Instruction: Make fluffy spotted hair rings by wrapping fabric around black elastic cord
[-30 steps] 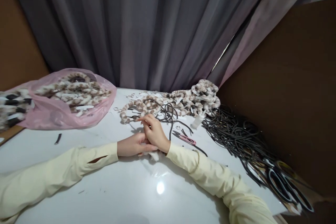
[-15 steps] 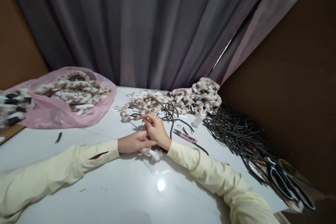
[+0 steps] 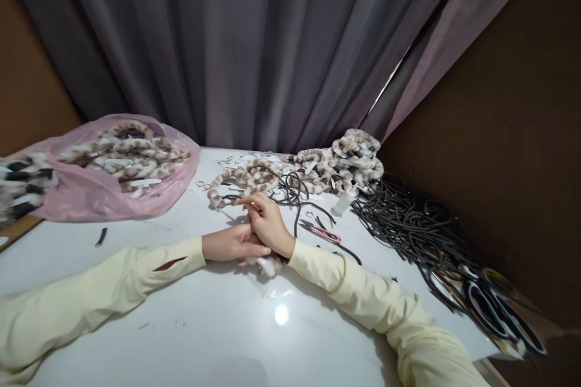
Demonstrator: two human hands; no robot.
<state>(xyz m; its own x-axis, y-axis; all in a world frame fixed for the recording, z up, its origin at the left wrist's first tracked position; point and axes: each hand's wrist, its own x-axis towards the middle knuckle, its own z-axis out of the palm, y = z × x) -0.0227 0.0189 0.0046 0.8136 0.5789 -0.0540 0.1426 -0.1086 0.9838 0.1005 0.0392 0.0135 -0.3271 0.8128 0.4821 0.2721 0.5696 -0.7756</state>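
My left hand [image 3: 233, 243] and my right hand [image 3: 271, 227] meet over the middle of the white table. Pale fluffy plush material [image 3: 269, 265] pokes out beneath them, and my left fingers are closed on it with the thumb lying across. My right hand is bent over the left, its fingers drawn together and pointing left; whatever they pinch is too small or hidden to make out. Just beyond the fingertips lies a brown-and-white plush ring [image 3: 231, 184]. Black cord [image 3: 295, 190] lies tangled behind my right hand. Pink-handled thread snips [image 3: 321, 231] rest right of it.
A pink plastic bag [image 3: 181, 193] full of plush rings stands at left. More plush rings [image 3: 358, 154] are heaped at back right, near a small white bottle [image 3: 345, 201]. Black cords [image 3: 408, 224] and large scissors [image 3: 488, 311] cover the right edge. A short black piece [image 3: 101, 237] lies left.
Both hands stay together in nearly the same place, with the right fingers shifted very slightly left. The view has tilted a little.
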